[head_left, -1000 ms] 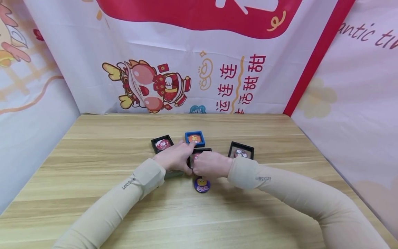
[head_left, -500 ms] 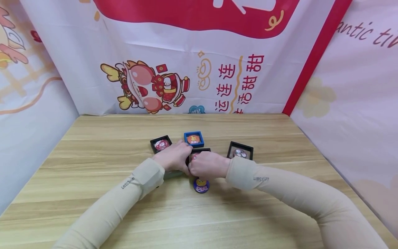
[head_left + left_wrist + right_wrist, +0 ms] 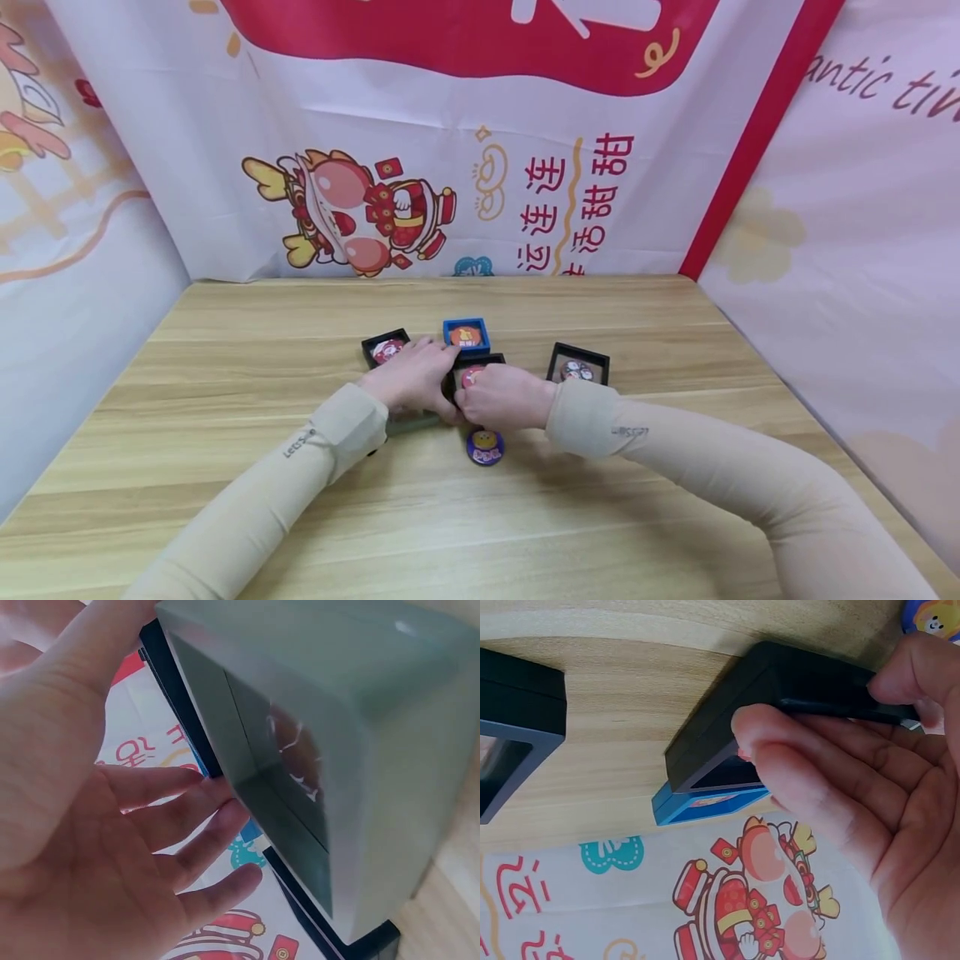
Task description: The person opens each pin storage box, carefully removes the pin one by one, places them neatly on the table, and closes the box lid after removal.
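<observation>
Both hands work at a black square display frame [image 3: 487, 358] with a pink-and-red round badge [image 3: 471, 377] showing inside it. My left hand [image 3: 416, 379] holds its left side, thumb near and fingers toward the far corner. From the right, my right hand [image 3: 510, 396] grips the frame, thumb on the near wall and fingers curled over its open face, hiding much of it. A small clear edge [image 3: 910, 724] shows by the right thumb. Under the left hand stands a grey-green frame [image 3: 420, 742] with a brown badge inside. A purple round badge [image 3: 486, 447] lies just in front.
A blue frame [image 3: 486, 337] with an orange badge stands right behind the black one. Another black frame [image 3: 367, 354] with a red badge is at the left, and a third black frame [image 3: 551, 367] at the right. A printed curtain [image 3: 420, 83] hangs behind the wooden table [image 3: 480, 533].
Both hands keep their places around the black frame. Its far edge has moved slightly away, and more of the pink-and-red badge shows. The view has shifted slightly.
</observation>
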`<state>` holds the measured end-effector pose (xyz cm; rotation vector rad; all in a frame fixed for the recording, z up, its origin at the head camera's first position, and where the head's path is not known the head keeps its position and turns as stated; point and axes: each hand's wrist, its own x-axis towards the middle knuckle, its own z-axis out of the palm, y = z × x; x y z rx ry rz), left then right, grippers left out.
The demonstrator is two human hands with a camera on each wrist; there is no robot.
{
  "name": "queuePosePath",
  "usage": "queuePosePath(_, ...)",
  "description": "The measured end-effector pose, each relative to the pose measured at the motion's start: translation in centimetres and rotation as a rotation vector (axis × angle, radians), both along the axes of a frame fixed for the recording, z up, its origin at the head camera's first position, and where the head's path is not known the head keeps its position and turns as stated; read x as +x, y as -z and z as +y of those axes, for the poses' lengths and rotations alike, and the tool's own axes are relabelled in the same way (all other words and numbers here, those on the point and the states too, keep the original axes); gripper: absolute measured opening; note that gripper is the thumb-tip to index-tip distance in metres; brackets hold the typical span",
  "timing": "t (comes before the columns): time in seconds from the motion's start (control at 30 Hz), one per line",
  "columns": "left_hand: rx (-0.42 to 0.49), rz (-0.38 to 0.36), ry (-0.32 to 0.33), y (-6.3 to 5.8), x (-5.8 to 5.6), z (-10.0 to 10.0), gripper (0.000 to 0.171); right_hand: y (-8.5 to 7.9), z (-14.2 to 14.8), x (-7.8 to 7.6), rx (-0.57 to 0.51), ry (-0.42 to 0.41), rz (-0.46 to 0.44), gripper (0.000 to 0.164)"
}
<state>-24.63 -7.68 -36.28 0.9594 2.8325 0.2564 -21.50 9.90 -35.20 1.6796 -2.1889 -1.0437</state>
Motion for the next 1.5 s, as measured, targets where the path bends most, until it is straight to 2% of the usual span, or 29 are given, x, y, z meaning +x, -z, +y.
queuePosePath(0.3,0.018,0.017,0.014,0.3,-0.1,-0.4,0.089,0.2,0.1,-0.3,0.008,-0.02,0.014,0.017)
queuePosePath(0.67,-0.004,0.002,-0.054,0.4,0.1,-0.1,0.087,0.1,-0.1,-0.4,0.011,-0.013,-0.006,0.016)
queuePosePath(1.03,0.009,-0.002,-0.064,0.2,0.0,-0.4,0.09,-0.3,0.2,-0.6,-0.081,-0.007,-0.009,0.017)
queuePosePath(1.33,0.008,-0.001,-0.062,0.3,0.1,-0.6,0.092,-0.7,0.7,-0.6,-0.148,-0.015,-0.067,0.017)
queuePosePath(1.5,0.022,-0.002,-0.067,0.4,0.0,-0.7,0.088,-0.8,1.2,-0.9,-0.189,0.014,-0.141,0.015)
